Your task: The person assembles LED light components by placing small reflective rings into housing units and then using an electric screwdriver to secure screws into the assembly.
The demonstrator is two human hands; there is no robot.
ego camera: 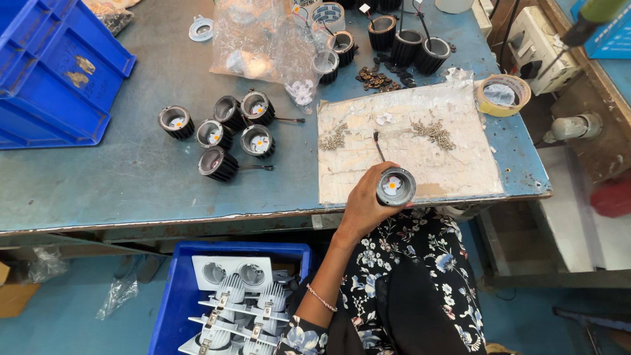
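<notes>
My left hand (363, 205) reaches up from the lower left and is closed around a black ribbed cylindrical lamp housing (396, 187), whose open face shows a white disc with a small orange-yellow chip. A thin black wire (378, 146) runs from the housing up over the pale work board (453, 164). The hand hovers at the near edge of that board, by the front edge of the blue-grey table (131, 184). My right hand is out of view.
Several similar black housings (227, 131) cluster at mid-table, and more stand at the back (407, 45). Small piles of screws (434, 133) lie on the board. A tape roll (503, 95), clear plastic bags (263, 39), a blue crate (52, 72) and a floor bin of white fittings (230, 296) surround them.
</notes>
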